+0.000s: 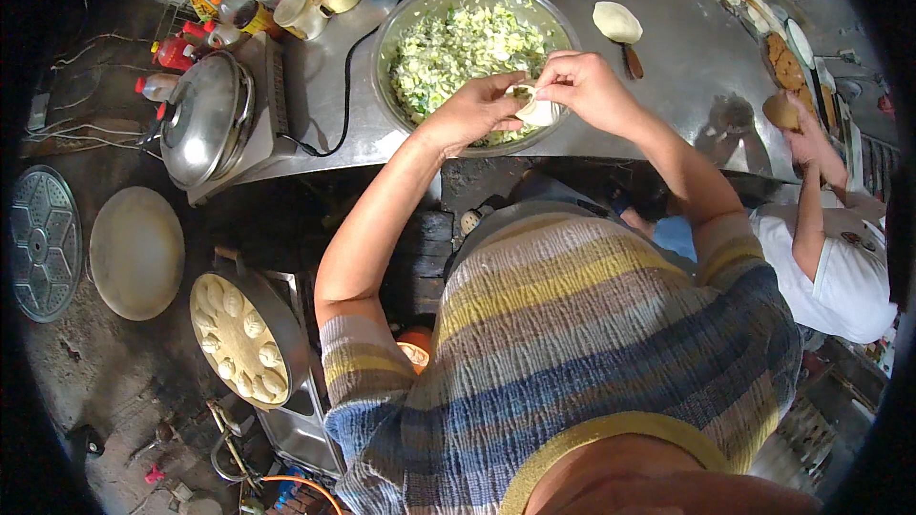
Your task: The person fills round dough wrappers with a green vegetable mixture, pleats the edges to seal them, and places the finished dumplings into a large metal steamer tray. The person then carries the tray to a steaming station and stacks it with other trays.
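Observation:
Over the near right rim of a large steel bowl (384, 89), my two hands hold a round of dough (538, 113) partly gathered around green filling. My left hand (481, 109) cups it from the left, thumb on top. The fingertips of my right hand (583, 82) pinch its upper edge. Chopped green and pale vegetable filling (465, 50) fills much of the bowl. Right of the bowl, a flat dough wrapper (617, 22) lies on the steel table. A brown wooden handle (632, 61) sticks out below that wrapper.
A lidded steel pan (204, 121) and several bottles stand at the left. Pleated buns sit around a steamer cloth (240, 329) below left. A black cable (348, 79) crosses the table. At right, another person's hand (816, 143) holds a brown lump near the table edge.

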A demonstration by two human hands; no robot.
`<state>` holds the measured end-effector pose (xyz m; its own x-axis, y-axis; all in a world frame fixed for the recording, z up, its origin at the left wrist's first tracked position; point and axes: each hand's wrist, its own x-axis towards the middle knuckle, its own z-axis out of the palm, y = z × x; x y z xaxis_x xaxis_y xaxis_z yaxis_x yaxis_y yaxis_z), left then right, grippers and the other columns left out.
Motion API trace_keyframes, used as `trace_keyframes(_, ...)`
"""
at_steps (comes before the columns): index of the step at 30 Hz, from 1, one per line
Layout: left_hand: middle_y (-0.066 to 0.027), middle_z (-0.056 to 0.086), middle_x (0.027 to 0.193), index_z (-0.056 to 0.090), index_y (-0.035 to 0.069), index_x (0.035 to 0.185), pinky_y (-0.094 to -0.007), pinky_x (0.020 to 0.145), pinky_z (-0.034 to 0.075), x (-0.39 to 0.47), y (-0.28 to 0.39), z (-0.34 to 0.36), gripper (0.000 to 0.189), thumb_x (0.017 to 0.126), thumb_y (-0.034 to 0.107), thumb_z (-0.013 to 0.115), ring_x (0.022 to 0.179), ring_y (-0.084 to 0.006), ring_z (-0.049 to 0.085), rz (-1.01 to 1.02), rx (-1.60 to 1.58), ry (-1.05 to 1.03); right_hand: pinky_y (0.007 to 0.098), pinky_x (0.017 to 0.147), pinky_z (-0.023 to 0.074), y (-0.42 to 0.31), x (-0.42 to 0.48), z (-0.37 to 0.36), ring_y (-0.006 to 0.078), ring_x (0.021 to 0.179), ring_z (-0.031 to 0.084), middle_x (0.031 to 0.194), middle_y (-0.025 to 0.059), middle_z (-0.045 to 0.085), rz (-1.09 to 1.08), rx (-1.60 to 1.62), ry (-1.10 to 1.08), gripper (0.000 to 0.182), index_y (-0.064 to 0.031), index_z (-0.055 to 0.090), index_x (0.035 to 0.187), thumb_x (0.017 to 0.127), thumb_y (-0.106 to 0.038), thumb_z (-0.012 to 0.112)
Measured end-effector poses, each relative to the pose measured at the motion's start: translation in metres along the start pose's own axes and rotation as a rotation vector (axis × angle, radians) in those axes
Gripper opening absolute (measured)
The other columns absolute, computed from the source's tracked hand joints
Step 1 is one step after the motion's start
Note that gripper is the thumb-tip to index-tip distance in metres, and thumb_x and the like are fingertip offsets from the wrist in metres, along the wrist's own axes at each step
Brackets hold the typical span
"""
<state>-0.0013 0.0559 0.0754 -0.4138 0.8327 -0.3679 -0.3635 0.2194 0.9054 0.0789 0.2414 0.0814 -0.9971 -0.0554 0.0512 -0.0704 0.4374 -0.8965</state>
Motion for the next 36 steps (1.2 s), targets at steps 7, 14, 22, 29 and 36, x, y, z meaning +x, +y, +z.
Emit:
trace_keyframes(7,-0.0143,0.055,0.11,0.04,-0.01,0.125,-0.0262,0.085,0.051,0.008,-0.005,-0.001,0.042,0.088,0.006,0.05,0.094,-0.0151,0.058,0.05,0.07,0.032,0.0351,0.064,0.0484,-0.011,-0.012,0.019,0.0274,0.071,0.059,0.078,0.0112,0.056,-0.267,-0.337,0.186,0.007,-0.0003,0.061,0.081,0.076,-0.005,0.061)
trace_keyframes(14,-0.0131,0.057,0.105,0.042,-0.01,0.124,-0.0249,0.075,0.053,0.008,0.002,0.006,0.04,0.087,0.006,0.048,0.087,-0.0145,0.059,0.023,0.083,0.121,0.0367,0.062,0.0488,-0.006,-0.008,0.016,0.0278,0.069,0.058,0.077,0.0087,0.054,-0.446,-0.472,0.242,0.006,-0.0012,0.058,0.078,0.075,-0.005,0.062)
trace_keyframes(22,-0.0136,0.052,0.119,0.036,0.0,0.133,-0.0277,0.078,0.05,-0.002,0.014,0.009,0.048,0.09,0.02,0.045,0.1,-0.017,0.055,0.089,0.346,0.087,0.034,0.06,0.0454,-0.01,0.004,-0.003,0.0243,0.068,0.058,0.075,0.0082,0.056,-0.312,-0.323,0.144,0.006,-0.0011,0.058,0.079,0.078,-0.007,0.061)
trace_keyframes(29,-0.0111,0.054,0.115,0.047,0.008,0.118,-0.0556,0.085,0.042,0.046,-0.039,0.014,0.052,0.092,0.048,0.026,0.106,-0.0293,0.052,-0.103,-0.931,0.096,0.0296,0.06,0.0447,-0.005,0.014,0.01,0.021,0.066,0.057,0.074,0.0099,0.056,-0.165,-0.019,0.213,0.005,0.0013,0.061,0.078,0.078,-0.003,0.058)
trace_keyframes(36,-0.0106,0.057,0.09,0.051,0.003,0.102,-0.0355,0.076,0.048,0.067,-0.061,0.024,0.032,0.091,0.028,0.035,0.085,-0.0213,0.057,0.279,-1.031,0.365,0.0356,0.064,0.0471,-0.005,0.006,0.042,0.0288,0.073,0.059,0.079,0.0112,0.057,-0.285,-0.23,0.298,0.007,0.0001,0.059,0.081,0.077,-0.005,0.059)
